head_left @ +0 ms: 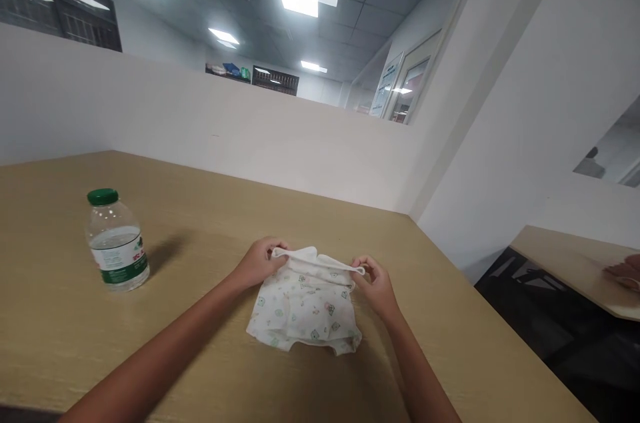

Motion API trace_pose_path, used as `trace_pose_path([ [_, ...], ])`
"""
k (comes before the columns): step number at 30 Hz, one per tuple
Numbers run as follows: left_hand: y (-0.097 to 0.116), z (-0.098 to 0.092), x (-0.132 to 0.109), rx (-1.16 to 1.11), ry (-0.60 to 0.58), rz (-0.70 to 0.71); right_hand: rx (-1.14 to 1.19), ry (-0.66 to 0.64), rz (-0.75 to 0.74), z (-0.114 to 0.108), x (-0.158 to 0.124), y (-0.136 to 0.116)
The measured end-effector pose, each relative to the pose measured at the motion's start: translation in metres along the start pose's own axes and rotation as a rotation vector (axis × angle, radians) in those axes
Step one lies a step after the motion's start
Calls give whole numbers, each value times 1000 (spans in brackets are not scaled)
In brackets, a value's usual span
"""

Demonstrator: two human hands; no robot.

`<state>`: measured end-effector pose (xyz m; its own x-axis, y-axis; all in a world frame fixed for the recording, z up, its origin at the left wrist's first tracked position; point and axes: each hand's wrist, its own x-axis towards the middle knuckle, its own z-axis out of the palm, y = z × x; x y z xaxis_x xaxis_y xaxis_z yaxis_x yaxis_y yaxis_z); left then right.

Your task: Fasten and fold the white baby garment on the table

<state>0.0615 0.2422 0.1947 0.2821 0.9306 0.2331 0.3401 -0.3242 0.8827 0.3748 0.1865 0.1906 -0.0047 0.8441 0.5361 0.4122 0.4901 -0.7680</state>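
A small white baby garment (305,306) with a pale printed pattern lies on the wooden table (210,209) in front of me. My left hand (260,261) pinches the left end of its far edge. My right hand (376,284) pinches the right end of the same edge. That edge is stretched between both hands and lifted slightly off the table, while the rest of the cloth rests flat toward me.
A clear water bottle (116,240) with a green cap and green label stands upright to the left. White partition walls (250,136) close the table's far side. On the right, another table (575,263) shows a person's hand (625,271) at its edge.
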Motion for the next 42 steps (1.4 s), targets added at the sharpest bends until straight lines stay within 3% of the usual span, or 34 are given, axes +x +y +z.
trace_pose_path([
  [5, -7, -2, -61, 286, -193, 129, -196, -208, -241, -7, -49, -16],
  [9, -28, 2, -94, 411, -355, 271, -349, -435, -221, -8, -80, -21],
  [12, -26, 1, -100, 473, -433, 337, -404, -569, -181, -13, -87, -30],
  [14, -16, 0, -94, 485, -395, 271, -370, -558, -143, -15, -82, -37],
  [17, -4, 7, -80, 462, -266, 145, -299, -397, -115, -11, -65, -36],
  [20, -13, 23, -71, 502, -191, 91, -363, -255, -102, 2, -53, -15],
  [22, -29, 35, -72, 573, -171, 61, -484, -278, -70, 12, -52, 3],
  [25, -51, 45, -78, 669, -193, 43, -625, -427, 7, 20, -60, 25],
  [27, -58, 43, -81, 709, -219, 40, -654, -491, 27, 19, -66, 31],
  [31, -58, 36, -81, 758, -239, 4, -644, -494, 4, 12, -72, 32],
  [38, -50, 23, -76, 660, -227, -137, -484, -378, 29, 3, -71, 21],
  [42, -43, 13, -77, 572, -235, -84, -386, -347, 67, -4, -72, 15],
])
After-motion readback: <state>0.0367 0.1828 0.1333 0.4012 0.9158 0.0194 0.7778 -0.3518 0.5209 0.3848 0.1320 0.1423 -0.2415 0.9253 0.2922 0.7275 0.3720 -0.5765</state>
